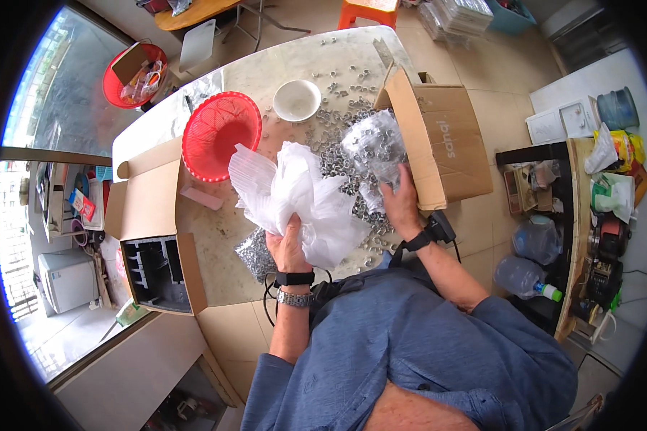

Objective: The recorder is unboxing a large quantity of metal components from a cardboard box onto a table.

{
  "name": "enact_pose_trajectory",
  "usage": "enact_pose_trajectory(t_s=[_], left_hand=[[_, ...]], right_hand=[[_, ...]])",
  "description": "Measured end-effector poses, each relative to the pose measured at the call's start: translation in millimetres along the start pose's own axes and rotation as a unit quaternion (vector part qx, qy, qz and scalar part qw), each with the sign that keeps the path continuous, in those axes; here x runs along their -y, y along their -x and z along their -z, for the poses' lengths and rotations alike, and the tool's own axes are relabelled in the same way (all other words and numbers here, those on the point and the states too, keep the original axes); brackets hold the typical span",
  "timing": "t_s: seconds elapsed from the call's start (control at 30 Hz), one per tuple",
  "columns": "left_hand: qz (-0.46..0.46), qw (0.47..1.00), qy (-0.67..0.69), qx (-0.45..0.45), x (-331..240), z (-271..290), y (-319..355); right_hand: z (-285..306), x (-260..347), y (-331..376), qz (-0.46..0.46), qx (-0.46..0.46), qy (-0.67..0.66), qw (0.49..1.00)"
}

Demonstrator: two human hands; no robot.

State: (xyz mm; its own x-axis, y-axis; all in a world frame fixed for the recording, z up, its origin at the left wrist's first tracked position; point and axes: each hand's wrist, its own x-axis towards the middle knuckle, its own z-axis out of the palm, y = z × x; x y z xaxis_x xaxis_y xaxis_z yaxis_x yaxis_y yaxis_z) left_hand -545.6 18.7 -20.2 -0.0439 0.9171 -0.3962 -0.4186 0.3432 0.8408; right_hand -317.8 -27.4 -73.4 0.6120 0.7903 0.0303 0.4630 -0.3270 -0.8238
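Clear plastic bag packed with small metal rings (pixel 375 152) lies on the pale stone table (pixel 226 251), the right hand (pixel 399 201) clamped on its lower end. The left hand (pixel 289 244) grips a crumpled bunch of translucent white bags (pixel 298 194). Behind stand an empty white bowl (pixel 297 100), a red mesh basket (pixel 221 134) and an open brown carton (pixel 438 144), with loose rings (pixel 331 118) scattered between.

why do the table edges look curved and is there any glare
Head view: fisheye lens bends the table edges toward the dark round rim; daylight glare whitens the window side at left and the white plastic bags under the left hand; centre stays sharp, right hand included.
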Motion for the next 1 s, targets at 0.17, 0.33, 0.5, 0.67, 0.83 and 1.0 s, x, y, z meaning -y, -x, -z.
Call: enact_pose_trajectory(t_s=[0.17, 0.33, 0.5, 0.67, 0.83, 1.0], left_hand=[[0.014, 1.0, 0.004, 0.005, 2.3, -1.6, -7.3], [0.044, 0.998, 0.027, 0.021, -1.1, 0.8, -11.4], [0.042, 0.999, 0.023, 0.02, -1.5, 0.7, -14.9], [0.028, 0.999, -0.003, 0.024, 0.3, -3.2, -15.0], [0.035, 0.999, -0.005, 0.028, 2.2, -3.4, -16.3], [0.051, 0.998, 0.027, 0.027, 0.4, -8.3, -12.7]], right_hand=[[-16.5, -11.8, -1.4, -0.017, -0.01, 0.169, 0.985], [-21.6, -13.6, -15.0, -0.104, 0.027, 0.179, 0.978], [-20.9, -24.9, -12.8, -0.056, 0.013, 0.141, 0.988], [-19.8, -26.8, -11.1, -0.039, 0.018, 0.102, 0.994], [-26.8, -21.5, -8.2, 0.024, -0.027, 0.146, 0.989], [-27.3, -33.3, -9.9, 0.028, -0.018, 0.143, 0.989]])
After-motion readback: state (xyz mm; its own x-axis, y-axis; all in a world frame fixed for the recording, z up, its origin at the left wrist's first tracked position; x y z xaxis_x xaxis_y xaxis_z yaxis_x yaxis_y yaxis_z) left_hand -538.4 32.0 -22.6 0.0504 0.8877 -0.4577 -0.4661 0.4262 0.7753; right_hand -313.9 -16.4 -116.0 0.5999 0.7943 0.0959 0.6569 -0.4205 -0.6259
